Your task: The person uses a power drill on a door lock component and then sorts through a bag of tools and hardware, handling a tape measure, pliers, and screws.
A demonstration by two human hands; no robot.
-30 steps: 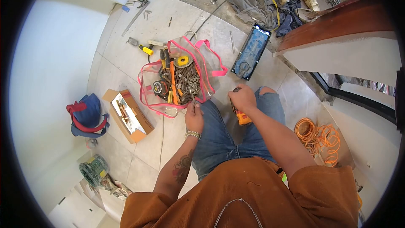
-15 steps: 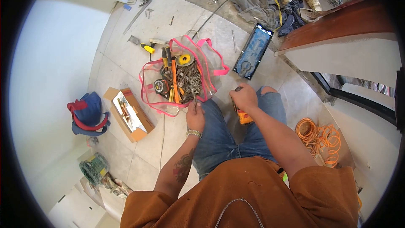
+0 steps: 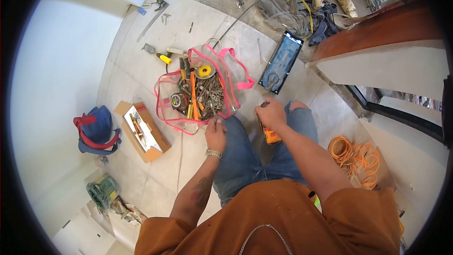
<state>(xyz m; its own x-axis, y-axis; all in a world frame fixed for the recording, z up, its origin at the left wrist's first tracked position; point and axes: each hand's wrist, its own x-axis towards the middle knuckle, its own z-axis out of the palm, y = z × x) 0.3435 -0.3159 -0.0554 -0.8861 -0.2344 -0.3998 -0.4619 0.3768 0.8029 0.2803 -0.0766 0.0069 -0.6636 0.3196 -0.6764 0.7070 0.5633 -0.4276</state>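
Note:
My left hand is closed on a slim metal piece, whose kind I cannot tell, at the near edge of the clear, pink-trimmed tool bag. Inside the bag lie a heap of drill bits and metal bits, a tape measure, a yellow-centred disc and orange and yellow-handled tools. My right hand grips an orange-and-black power tool between my knees; its orange end points down toward me. The fingers hide much of its dark part.
A blue-and-black case lies beyond my right hand, a long bit beside it. Leftward are an open cardboard box and a blue-red bag. An orange coiled hose sits at right. Clothes and shoes lie at the back.
The view has shifted slightly, so the bag and my left hand sit a little lower and further left. Both hands keep their holds.

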